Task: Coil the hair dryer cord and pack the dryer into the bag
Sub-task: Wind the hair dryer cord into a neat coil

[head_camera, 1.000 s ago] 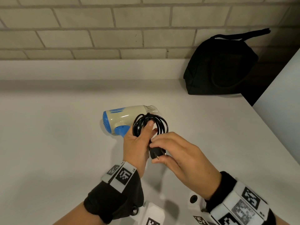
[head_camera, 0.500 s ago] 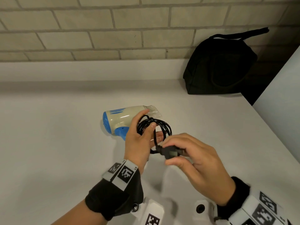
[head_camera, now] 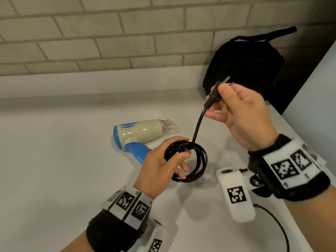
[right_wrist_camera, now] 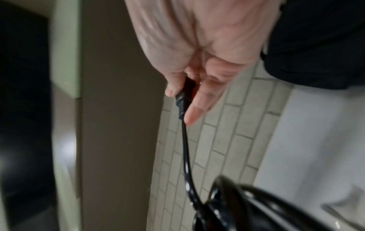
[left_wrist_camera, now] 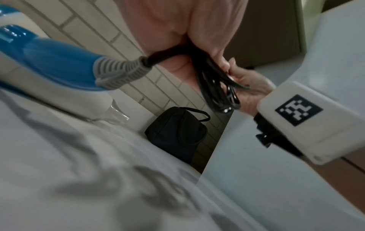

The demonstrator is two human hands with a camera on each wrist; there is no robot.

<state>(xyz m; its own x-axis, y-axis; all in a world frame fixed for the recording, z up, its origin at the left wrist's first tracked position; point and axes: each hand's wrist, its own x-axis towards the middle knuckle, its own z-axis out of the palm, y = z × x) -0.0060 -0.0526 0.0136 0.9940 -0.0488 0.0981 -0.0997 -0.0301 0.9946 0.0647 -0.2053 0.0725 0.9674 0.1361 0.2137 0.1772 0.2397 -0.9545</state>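
Note:
A cream and blue hair dryer (head_camera: pixel 140 132) lies on its side on the white counter (head_camera: pixel 54 160), nozzle pointing right. My left hand (head_camera: pixel 163 166) grips the black coiled cord (head_camera: pixel 198 164) just in front of the dryer's blue handle (left_wrist_camera: pixel 59 62). The free end of the cord rises taut from the coil to the plug (head_camera: pixel 213 96), which my right hand (head_camera: pixel 241 113) pinches, raised above the counter. In the right wrist view the plug (right_wrist_camera: pixel 184 96) sits between thumb and fingers, with the coil (right_wrist_camera: pixel 227 207) below. The black bag (head_camera: pixel 243 68) stands against the brick wall at the back right.
The counter ends at a brick wall (head_camera: pixel 91 42) behind and at a pale vertical panel (head_camera: pixel 312 99) on the right. A thin black cable (head_camera: pixel 280 228) trails from the right wrist device (head_camera: pixel 234 193) over the counter's front right part.
My right hand has lifted the plug up and to the right, away from the coil, drawing the last stretch of cord taut. My left hand still holds the coil by the dryer.

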